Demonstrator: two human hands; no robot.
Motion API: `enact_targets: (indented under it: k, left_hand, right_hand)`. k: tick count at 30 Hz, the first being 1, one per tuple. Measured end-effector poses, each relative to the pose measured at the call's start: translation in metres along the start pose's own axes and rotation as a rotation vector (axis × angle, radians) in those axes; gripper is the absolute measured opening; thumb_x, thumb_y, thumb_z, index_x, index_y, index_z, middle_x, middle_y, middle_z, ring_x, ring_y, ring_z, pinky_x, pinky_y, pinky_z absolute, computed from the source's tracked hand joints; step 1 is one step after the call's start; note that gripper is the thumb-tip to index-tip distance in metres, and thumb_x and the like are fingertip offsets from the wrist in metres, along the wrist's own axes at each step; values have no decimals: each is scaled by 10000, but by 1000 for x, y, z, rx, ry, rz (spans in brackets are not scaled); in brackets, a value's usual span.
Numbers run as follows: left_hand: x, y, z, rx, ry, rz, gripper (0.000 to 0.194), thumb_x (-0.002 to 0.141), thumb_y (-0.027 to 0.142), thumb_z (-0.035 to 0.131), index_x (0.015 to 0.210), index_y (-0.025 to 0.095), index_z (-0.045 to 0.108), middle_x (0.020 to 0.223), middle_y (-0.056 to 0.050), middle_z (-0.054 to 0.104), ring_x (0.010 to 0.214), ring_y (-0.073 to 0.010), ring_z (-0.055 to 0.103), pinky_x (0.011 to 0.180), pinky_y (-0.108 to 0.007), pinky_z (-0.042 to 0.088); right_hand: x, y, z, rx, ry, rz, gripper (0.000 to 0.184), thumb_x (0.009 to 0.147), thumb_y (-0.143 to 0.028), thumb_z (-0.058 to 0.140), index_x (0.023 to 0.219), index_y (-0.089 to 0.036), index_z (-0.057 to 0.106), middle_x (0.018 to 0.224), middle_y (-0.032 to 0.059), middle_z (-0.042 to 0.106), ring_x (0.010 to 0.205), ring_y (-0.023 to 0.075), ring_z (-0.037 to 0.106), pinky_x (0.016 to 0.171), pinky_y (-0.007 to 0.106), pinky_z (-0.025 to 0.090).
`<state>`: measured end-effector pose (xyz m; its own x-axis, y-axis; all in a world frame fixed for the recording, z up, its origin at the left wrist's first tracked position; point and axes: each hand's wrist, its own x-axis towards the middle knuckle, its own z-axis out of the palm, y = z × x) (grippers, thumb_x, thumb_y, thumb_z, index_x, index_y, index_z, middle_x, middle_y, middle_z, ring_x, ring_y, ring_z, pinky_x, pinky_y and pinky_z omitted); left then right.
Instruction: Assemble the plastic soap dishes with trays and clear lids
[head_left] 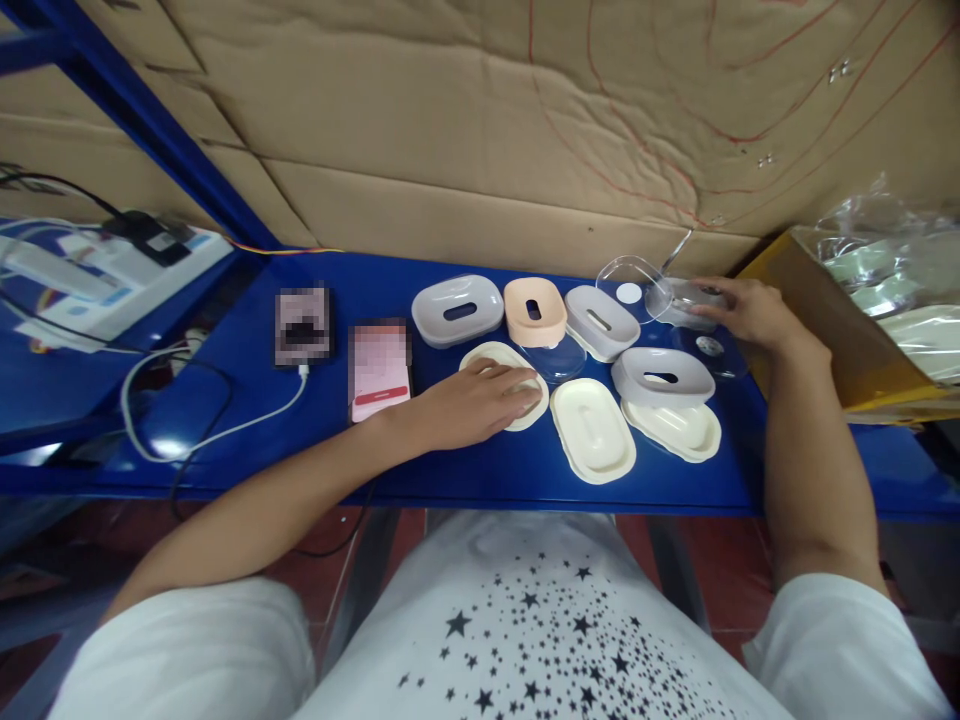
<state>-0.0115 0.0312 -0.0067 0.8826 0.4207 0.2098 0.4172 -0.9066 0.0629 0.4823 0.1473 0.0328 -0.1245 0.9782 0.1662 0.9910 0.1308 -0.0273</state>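
My left hand (491, 402) lies with its fingers stretched over a cream oval tray (534, 408), partly covering it. At the back right my right hand (742, 310) has its thumb and fingers closed on the edge of a clear plastic lid (679, 295); the fingertips are partly hidden. Another cream tray (592, 430) lies between my hands, and a third cream tray (679, 430) sits partly under a grey oval ring-shaped dish (664, 362). Behind them stand a grey dish (431, 315), a peach dish (536, 330) and a tilted grey dish (581, 325).
Clear lids (559, 362) lie among the dishes. A phone (379, 370) and a cabled device (302, 325) lie on the left of the blue table (480, 475). An open cardboard box (847, 320) of wrapped pieces stands right; a power strip (127, 290) is far left.
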Motion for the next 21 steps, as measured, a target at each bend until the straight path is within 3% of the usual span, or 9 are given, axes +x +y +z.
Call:
enact_targets:
  k: [3, 6, 11, 17, 21]
  left_hand:
    - [0, 0, 0, 7, -13, -9, 311, 1152, 198, 439, 1383, 180, 646, 1534, -167, 650, 1317, -309, 691, 1100, -494, 523]
    - [0, 0, -1, 3, -16, -11, 303, 1143, 195, 466, 1387, 179, 646, 1533, -165, 648, 1320, -314, 690, 1111, -503, 523]
    - [-1, 0, -2, 42, -33, -5, 320, 1157, 210, 430, 1406, 173, 629, 1564, -168, 628, 1317, -320, 687, 1103, -504, 532]
    - [-1, 0, -1, 12, -20, -6, 316, 1155, 213, 437, 1400, 177, 633, 1551, -172, 637, 1324, -326, 692, 1101, -512, 533]
    - [-1, 0, -1, 1, -21, -7, 313, 1149, 207, 450, 1401, 180, 635, 1554, -170, 635, 1332, -324, 688, 1110, -511, 525]
  right_hand:
    - [-4, -4, -7, -11, 10, 78, 482, 1051, -469, 548, 1434, -236, 724, 1250, 160, 829, 1150, 343, 732, 986, 454, 486]
    - [-7, -10, -12, -18, 24, 107, 478, 1052, -399, 507, 1438, -207, 715, 1346, 185, 794, 1246, 356, 698, 1060, 474, 444]
    - [-4, -22, -10, 19, -10, 8, 485, 1055, -417, 564, 1484, -222, 681, 1551, 159, 684, 1404, 317, 617, 1132, 430, 416]
    - [-3, -33, 4, -22, -40, -53, 673, 945, -425, 786, 1573, -277, 594, 1738, 192, 470, 1601, 387, 388, 1256, 560, 277]
    - [-7, -47, 5, -82, -23, -90, 571, 977, -387, 741, 1519, -236, 644, 1763, 217, 404, 1630, 422, 309, 1302, 629, 170]
